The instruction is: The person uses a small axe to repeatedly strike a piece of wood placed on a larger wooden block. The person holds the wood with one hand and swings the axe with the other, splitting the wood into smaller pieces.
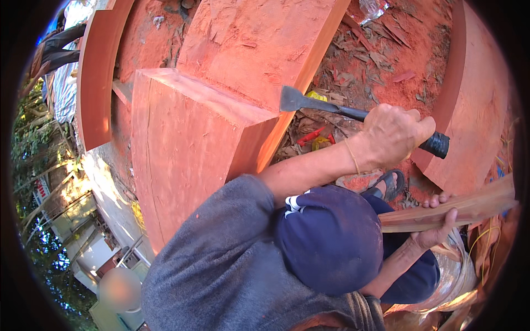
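My left hand (395, 135) is wrapped round the shaft of a chisel (337, 107) with a broad dark metal blade and black tape at its butt end. The flat blade lies over the corner edge of a large reddish timber (193, 149); whether it touches the wood, I cannot tell. Lower right, my right hand (439, 229) grips a long piece of brown wood (469, 207), thumb on the near side, fingertips showing beyond it. A rounded dark blue cloth shape (331, 243) between my arms hides part of both.
Beyond the timber's raised end stretches a sawdust-covered surface (248, 49). Another thick timber (475, 105) lies at right, a curved one (99, 71) at left. Dry leaves and shavings (381, 60) litter the ground. A sandalled foot (392, 185) is near my left hand. Another person (118, 289) appears lower left.
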Action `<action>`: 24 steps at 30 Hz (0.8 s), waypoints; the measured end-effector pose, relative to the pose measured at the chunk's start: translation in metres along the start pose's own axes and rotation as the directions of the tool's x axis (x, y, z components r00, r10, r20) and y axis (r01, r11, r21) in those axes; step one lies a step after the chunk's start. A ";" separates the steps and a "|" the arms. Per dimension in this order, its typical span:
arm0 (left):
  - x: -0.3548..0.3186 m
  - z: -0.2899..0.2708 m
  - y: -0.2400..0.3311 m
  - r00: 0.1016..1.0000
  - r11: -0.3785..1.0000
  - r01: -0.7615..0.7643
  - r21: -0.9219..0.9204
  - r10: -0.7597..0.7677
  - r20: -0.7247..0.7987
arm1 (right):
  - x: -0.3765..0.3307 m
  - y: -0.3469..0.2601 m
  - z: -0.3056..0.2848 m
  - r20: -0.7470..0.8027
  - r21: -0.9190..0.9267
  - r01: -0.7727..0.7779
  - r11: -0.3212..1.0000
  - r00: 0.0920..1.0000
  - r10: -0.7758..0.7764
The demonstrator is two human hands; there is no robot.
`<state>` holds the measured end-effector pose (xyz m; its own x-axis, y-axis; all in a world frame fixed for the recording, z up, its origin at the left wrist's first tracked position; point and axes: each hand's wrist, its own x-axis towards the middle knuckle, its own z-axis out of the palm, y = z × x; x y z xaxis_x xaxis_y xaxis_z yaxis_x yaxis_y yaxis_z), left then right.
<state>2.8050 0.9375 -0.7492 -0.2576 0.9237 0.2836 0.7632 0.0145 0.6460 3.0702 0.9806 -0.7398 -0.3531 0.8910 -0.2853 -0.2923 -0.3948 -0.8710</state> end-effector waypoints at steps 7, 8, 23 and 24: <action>-0.001 -0.003 -0.001 0.996 0.998 0.043 0.052 -0.039 -0.076 | -0.022 0.005 0.040 -0.080 -0.324 -0.278 0.904 0.960 0.267; -0.003 -0.003 0.000 0.998 0.999 0.043 0.011 -0.042 -0.043 | -0.020 0.002 0.043 -0.106 -0.251 -0.215 0.944 0.975 0.194; -0.016 0.015 -0.009 0.989 0.998 0.039 0.055 -0.047 0.140 | -0.028 -0.008 0.039 -0.192 -0.011 -0.129 0.992 0.973 0.124; -0.015 0.017 -0.011 0.988 0.998 0.036 0.051 -0.043 0.146 | -0.025 -0.011 0.040 -0.235 0.041 -0.035 0.999 0.971 0.044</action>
<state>2.8107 0.9295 -0.7723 -0.2007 0.9683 0.1486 0.7829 0.0674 0.6185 3.0468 0.9533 -0.7070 -0.1467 0.9004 -0.4095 -0.3160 -0.4349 -0.8432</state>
